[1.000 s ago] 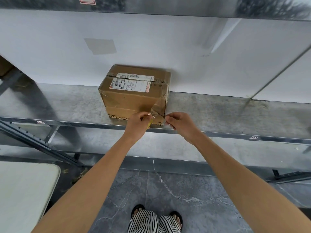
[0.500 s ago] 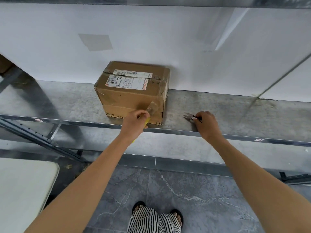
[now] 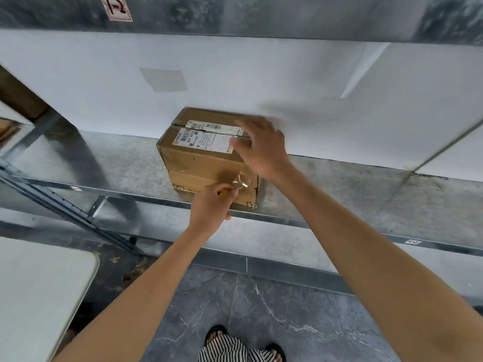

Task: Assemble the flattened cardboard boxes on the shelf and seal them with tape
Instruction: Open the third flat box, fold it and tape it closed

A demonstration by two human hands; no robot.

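Off the shelf (image 3: 366, 194)'s front edge and up over the box (image 3: 198, 165) the right hand (image 3: 264, 150) has swung in the last half second. It now shows blurred above the top's right end, fingers straight and spread, holding nothing; whether it presses the cardboard I cannot tell. That box stands formed near the front edge with its top flaps closed, so folding looks done and sealing seems to remain, while low on the front face the left hand (image 3: 211, 207) pinches clear tape (image 3: 241, 180) stuck there.
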